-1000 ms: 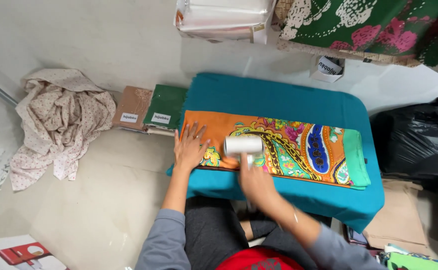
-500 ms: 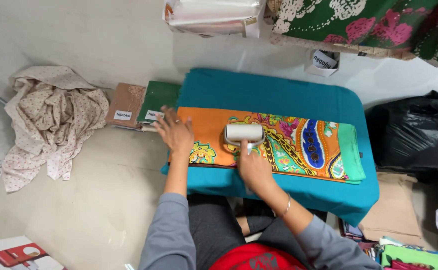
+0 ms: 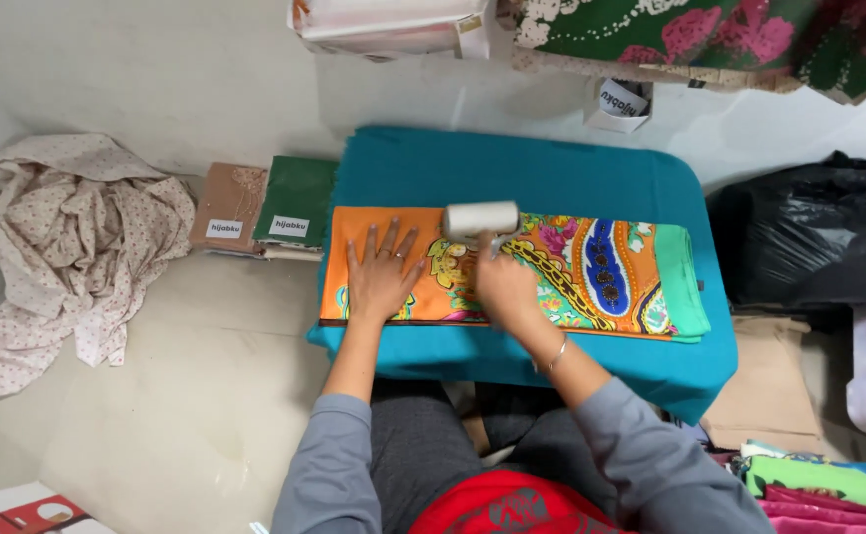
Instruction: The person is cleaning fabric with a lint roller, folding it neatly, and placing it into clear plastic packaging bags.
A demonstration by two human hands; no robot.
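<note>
A folded orange scarf (image 3: 591,272) with a bright paisley print and a green border lies across a low table draped in teal cloth (image 3: 512,173). My left hand (image 3: 382,277) rests flat on the scarf's left end, fingers spread. My right hand (image 3: 504,287) grips the handle of a white lint roller (image 3: 480,220), whose roll sits on the scarf's far edge near the middle.
Two flat packaged fabrics, brown (image 3: 227,210) and green (image 3: 295,203), lie left of the table. A crumpled beige dotted cloth (image 3: 67,237) is heaped on the floor at left. A black plastic bag (image 3: 814,237) stands at right, with folded fabrics (image 3: 819,485) at bottom right.
The roller has moved from the scarf's middle toward its far edge. My left hand has stayed pressed on the left end, now spread flatter.
</note>
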